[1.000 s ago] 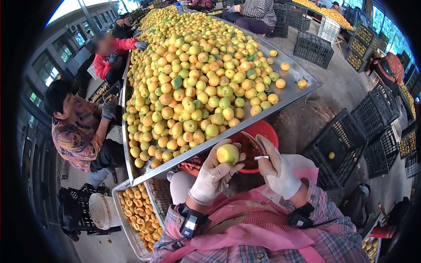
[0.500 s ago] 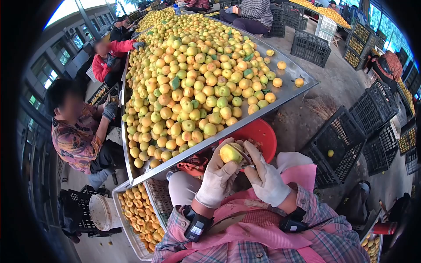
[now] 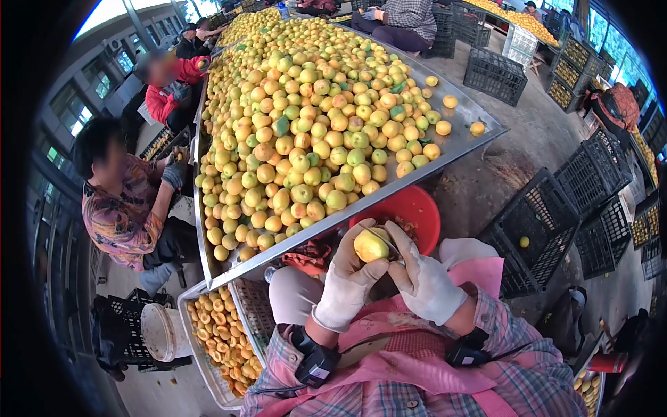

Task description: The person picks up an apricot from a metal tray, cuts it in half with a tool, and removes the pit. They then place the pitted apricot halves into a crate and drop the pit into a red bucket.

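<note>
My left hand (image 3: pixel 347 281), in a white work glove, is closed around a yellow-green apricot (image 3: pixel 371 247) above my lap. My right hand (image 3: pixel 429 286), also gloved, pinches a thin-bladed knife (image 3: pixel 386 240) against the fruit's upper right side. Most of its handle is hidden by my fingers. Just beyond both hands lies the edge of a metal table (image 3: pixel 455 142), heaped with apricots (image 3: pixel 299 160). A red basin (image 3: pixel 425 212) sits below that edge, partly behind my hands.
At lower left stands a white crate (image 3: pixel 186 316) of halved apricots (image 3: pixel 219 333), near a white bucket (image 3: pixel 158 333). Black crates (image 3: pixel 535 229) line the right side. Co-workers sit along the table's left side, one in a patterned shirt (image 3: pixel 118 222), another in red (image 3: pixel 163 104).
The apricot has turned in my left hand, and the blade now lies along its upper side. The co-worker in red has drawn a hand back from the pile.
</note>
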`<state>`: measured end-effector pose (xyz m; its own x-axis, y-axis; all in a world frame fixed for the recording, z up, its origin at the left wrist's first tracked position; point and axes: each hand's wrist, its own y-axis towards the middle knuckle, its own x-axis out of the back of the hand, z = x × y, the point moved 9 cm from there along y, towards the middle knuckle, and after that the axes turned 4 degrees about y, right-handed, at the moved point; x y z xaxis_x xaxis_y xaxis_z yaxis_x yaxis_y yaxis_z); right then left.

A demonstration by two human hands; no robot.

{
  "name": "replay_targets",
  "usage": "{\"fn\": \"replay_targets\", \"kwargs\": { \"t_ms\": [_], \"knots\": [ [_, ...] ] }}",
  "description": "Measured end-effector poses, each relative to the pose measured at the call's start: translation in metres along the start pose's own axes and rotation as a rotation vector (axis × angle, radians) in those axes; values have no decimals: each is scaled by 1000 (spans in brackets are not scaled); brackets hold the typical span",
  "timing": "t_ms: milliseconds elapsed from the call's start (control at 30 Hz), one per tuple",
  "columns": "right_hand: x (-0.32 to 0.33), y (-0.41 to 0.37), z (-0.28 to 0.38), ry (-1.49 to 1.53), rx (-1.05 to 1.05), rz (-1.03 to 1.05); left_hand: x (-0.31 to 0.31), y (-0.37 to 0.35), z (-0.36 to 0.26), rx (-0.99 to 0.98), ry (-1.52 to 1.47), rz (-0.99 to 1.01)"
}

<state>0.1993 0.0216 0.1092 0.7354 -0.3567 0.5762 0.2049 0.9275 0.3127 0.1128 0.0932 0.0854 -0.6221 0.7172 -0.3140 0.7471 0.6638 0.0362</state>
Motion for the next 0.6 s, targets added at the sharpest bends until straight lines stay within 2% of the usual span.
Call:
{"fn": "replay_targets", "kwargs": {
  "t_ms": [167, 300, 400, 467, 600],
  "knots": [
    [-3, 1, -5, 21, 61, 15, 4, 2, 3, 13, 92, 2],
    [-6, 1, -6, 12, 13, 60, 0, 2, 0, 34, 66, 8],
    [-3, 3, -4, 71, 37, -12, -2, 4, 7, 60, -96, -12],
    [0, 5, -4, 104, 48, -49, -3, 7, 14, 52, -214, 47],
    [-6, 2, -11, 92, -28, 10, 5, 3, 16, 87, -65, -8]
  ]
}}
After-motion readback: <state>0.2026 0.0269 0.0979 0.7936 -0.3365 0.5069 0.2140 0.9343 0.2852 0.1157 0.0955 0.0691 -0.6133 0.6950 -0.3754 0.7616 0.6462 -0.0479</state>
